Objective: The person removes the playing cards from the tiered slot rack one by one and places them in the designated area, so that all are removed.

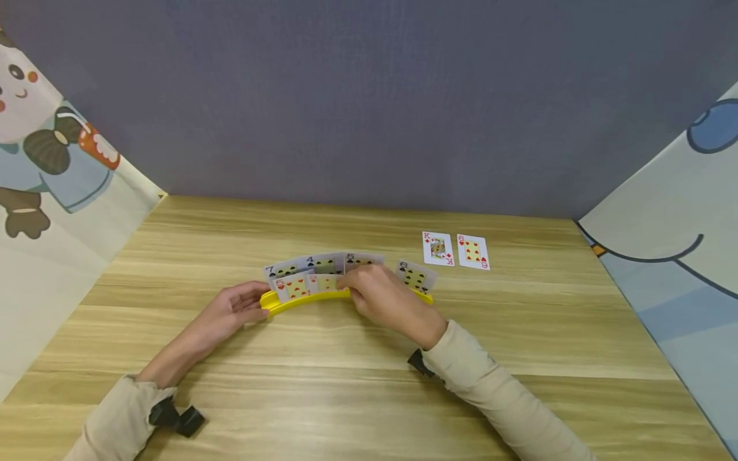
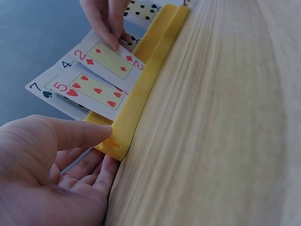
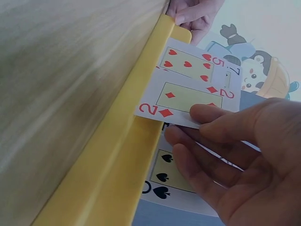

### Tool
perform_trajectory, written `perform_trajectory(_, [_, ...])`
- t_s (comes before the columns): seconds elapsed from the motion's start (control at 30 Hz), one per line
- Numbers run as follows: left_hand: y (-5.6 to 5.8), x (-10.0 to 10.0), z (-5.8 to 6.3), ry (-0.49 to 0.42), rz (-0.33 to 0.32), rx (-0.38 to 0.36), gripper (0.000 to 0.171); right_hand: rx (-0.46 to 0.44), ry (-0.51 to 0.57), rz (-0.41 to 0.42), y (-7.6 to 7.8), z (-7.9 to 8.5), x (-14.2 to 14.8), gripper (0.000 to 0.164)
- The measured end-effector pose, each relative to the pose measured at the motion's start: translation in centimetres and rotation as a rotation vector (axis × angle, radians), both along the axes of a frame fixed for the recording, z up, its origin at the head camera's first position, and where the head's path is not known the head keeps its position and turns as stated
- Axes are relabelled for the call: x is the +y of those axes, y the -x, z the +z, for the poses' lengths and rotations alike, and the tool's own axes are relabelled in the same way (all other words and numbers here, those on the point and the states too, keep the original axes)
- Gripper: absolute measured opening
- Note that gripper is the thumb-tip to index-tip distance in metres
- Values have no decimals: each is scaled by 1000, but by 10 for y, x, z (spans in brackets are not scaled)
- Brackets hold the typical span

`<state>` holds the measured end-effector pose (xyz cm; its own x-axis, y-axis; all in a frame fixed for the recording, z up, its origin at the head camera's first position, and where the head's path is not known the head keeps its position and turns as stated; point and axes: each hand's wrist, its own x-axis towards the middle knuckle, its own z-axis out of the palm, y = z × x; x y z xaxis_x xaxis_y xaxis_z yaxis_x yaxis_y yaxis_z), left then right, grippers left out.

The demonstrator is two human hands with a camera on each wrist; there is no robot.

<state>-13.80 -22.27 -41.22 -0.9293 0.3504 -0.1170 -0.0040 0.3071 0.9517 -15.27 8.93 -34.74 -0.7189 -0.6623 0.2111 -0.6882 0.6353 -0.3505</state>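
Note:
A curved yellow card holder (image 1: 307, 299) lies on the table with playing cards standing in it. My left hand (image 1: 237, 305) grips its left end between thumb and fingers. My right hand (image 1: 385, 299) pinches the two of diamonds (image 2: 109, 60) by its side edge. That card's lower edge is at the holder's front; whether it sits in the slot I cannot tell. Beside it in front stands the five of hearts (image 1: 293, 288). Behind are the seven of spades (image 2: 41, 90), a four (image 1: 320, 264), a five (image 1: 359, 258) and, farther right, the six of spades (image 1: 415, 278).
The king of diamonds (image 1: 438, 248) and the six of hearts (image 1: 473, 251) lie face up on the wooden table (image 1: 323, 384), right of and behind the holder. A grey wall (image 1: 369, 109) closes off the back; printed panels stand at both sides.

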Motion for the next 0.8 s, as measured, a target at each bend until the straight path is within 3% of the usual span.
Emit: perform_trajectory(0.8, [3,0,-3,-8,-16,-2,49,136,83,63,-19,30,5,31])
